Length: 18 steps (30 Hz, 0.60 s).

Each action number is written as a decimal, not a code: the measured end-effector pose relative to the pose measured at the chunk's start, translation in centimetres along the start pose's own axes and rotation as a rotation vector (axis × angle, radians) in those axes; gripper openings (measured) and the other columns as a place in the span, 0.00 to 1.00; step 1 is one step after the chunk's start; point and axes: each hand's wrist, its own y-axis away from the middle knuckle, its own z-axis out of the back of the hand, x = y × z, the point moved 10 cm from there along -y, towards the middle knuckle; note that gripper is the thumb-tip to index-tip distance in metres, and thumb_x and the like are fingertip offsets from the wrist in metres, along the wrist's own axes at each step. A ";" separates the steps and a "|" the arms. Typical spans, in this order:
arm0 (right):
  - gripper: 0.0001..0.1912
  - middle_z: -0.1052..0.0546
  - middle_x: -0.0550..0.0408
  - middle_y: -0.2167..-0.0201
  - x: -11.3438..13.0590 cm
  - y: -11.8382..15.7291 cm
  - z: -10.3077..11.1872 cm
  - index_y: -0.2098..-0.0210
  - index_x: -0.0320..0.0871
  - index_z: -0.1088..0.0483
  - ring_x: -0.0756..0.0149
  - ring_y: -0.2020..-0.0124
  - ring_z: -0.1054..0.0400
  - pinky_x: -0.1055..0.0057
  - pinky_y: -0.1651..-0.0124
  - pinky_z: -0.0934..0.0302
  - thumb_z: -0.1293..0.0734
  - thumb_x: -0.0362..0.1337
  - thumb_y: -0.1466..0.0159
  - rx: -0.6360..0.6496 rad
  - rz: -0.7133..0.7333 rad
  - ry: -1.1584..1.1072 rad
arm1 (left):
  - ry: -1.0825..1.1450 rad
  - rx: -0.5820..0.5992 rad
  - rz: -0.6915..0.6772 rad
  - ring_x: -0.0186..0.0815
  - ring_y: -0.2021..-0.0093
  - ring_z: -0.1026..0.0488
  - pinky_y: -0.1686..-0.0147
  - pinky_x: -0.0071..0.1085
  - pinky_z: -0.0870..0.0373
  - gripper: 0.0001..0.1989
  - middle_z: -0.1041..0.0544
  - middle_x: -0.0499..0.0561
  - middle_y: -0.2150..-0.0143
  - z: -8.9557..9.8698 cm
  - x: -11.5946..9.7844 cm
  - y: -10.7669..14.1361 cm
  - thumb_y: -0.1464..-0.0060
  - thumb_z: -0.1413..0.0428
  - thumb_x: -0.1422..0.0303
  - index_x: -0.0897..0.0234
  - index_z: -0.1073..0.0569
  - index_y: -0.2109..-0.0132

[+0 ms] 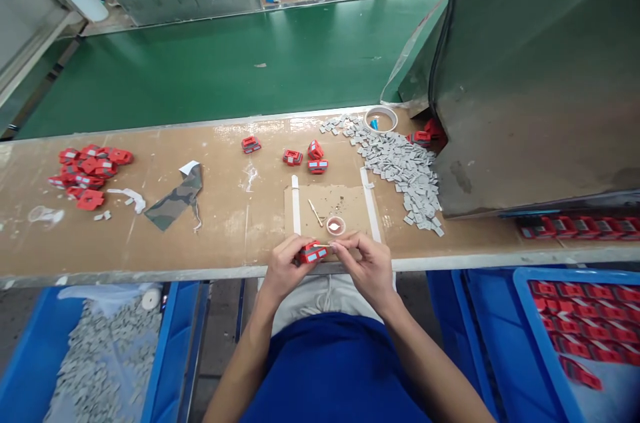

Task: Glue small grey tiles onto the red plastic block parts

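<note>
Head view: both hands busy, lower center of frame

Left hand (286, 267) closed on red toy vehicle (313, 252) at near edge of surface (230, 209). Right hand (367, 269) pinches thin stick (321, 245), which reaches over to the vehicle. Just above them: small round cup (335, 225), second stick (315, 213), both on cardboard (327, 199). Gray pieces (407, 169) piled right of center. Red parts (90, 169) heaped at left. Blue bin (590, 343) of red parts, lower right.

Factory workshop | green conveyor belt (210, 69) | workbench (225, 189) | parts bins (500, 316) | loose grey pieces (405, 169)
</note>
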 end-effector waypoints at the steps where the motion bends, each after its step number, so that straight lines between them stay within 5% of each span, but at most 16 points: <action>1: 0.12 0.17 0.53 0.72 -0.2 0.0 -0.2 0.71 0.47 0.27 0.62 0.71 0.21 0.68 0.67 0.27 0.30 0.43 0.31 0.012 -0.006 0.005 | -0.001 0.001 -0.004 0.38 0.65 0.22 0.67 0.29 0.28 0.11 0.18 0.55 0.63 0.0 0.0 0.0 0.38 0.37 0.62 0.63 0.19 0.53; 18: 0.15 0.19 0.54 0.73 0.7 -0.2 -1.3 0.72 0.47 0.30 0.64 0.72 0.23 0.70 0.69 0.29 0.33 0.43 0.28 0.096 0.089 0.085 | 0.011 -0.001 0.001 0.39 0.64 0.22 0.65 0.31 0.27 0.12 0.18 0.55 0.62 0.0 0.2 0.1 0.38 0.37 0.61 0.63 0.19 0.53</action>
